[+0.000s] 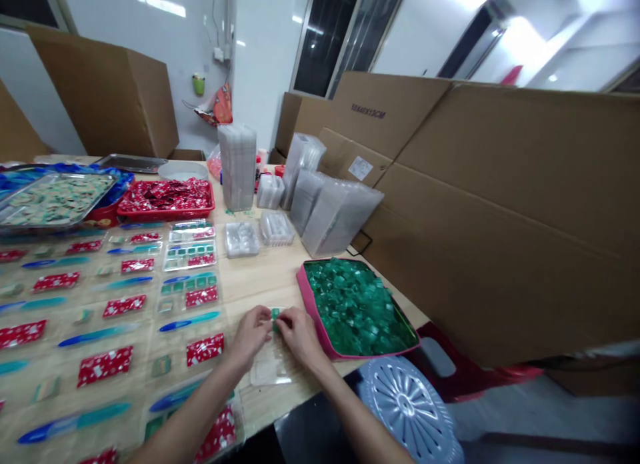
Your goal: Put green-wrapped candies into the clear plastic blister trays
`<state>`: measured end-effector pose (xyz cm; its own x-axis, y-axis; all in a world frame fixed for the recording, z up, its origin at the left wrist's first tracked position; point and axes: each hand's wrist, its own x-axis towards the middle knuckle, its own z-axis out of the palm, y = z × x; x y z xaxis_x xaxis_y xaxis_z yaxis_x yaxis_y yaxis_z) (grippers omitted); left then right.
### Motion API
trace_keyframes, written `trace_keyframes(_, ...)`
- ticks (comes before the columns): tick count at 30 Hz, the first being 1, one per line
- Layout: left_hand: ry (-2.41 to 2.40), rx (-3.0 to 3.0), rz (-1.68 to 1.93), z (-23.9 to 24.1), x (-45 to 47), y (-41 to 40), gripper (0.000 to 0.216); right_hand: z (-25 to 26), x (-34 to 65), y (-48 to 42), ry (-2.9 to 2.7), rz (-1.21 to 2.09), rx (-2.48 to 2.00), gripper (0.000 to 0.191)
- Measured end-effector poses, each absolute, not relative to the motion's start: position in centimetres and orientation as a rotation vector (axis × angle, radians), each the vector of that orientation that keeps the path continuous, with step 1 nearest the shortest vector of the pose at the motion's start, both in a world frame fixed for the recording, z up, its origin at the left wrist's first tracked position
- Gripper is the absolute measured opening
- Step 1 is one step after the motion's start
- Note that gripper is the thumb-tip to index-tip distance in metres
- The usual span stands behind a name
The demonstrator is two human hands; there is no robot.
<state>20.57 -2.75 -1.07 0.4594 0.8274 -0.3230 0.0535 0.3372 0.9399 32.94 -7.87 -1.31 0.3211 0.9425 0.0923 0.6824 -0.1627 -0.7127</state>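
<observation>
READABLE: dark print, which I read as "10X40X13CM", first digit uncertain | ON: upper part of the large brown corrugated-cardboard carton to my right | BELOW IT: pale, four-sided label on brown cardboard, its marks too small for me to read

One left hand and one right hand meet at one small green piece over one clear tray. Four tall stacks of clear plastic and three low ones stand on the table. There is one pink bin, one red tray and one stool. Blue pens and red packets each number more than ten (too crowded and cut off for an exact count).
</observation>
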Motion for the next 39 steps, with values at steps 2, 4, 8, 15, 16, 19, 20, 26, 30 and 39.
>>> trace_keyframes(2, 0.961, 1.209, 0.635, -0.9, 20.4, -3.1, 0.021, -0.6, 33.2, -8.3, -1.485, 0.471, -1.919, 0.01)
trace_keyframes(4, 0.942, 1.291, 0.637, -0.8, 20.2, -3.3, 0.02, 0.5, 34.4, -8.7, -1.542, 0.361, -1.926, 0.012)
trace_keyframes(8, 0.952, 1.415, 0.645, -1.0, 20.1, -3.5, 0.018, 2.8, 38.9, -8.6, -1.692, -0.062, -2.258, 0.022)
trace_keyframes(15, 1.006, 1.493, 0.669, -1.6, 19.5, -3.3, 0.018, 3.4, 43.7, -7.3, -2.027, -0.128, -2.443, 0.024)
trace_keyframes(16, 1.009, 1.494, 0.672, -1.6, 19.3, -3.2, 0.019, 3.4, 43.8, -7.3, -2.053, -0.114, -2.423, 0.022)
trace_keyframes(19, 1.008, 1.492, 0.672, -1.6, 19.0, -3.1, 0.02, 3.6, 44.0, -7.4, -2.087, -0.062, -2.373, 0.021)
trace_keyframes(20, 1.004, 1.49, 0.671, -1.6, 18.9, -3.1, 0.02, 3.6, 44.0, -7.5, -2.09, -0.045, -2.36, 0.021)
trace_keyframes(26, 0.998, 1.458, 0.705, -1.4, 18.7, -3.2, 0.022, 3.9, 44.5, -7.8, -2.015, 0.046, -2.297, 0.019)
trace_keyframes(30, 0.981, 1.352, 0.805, -0.2, 19.0, -3.7, 0.02, 4.5, 42.8, -8.6, -1.596, 0.474, -1.896, 0.019)
trace_keyframes(39, 0.725, 1.06, 0.845, 1.7, 19.7, -4.7, 0.03, 3.1, 34.9, -9.1, -1.006, 1.15, -1.291, 0.025)
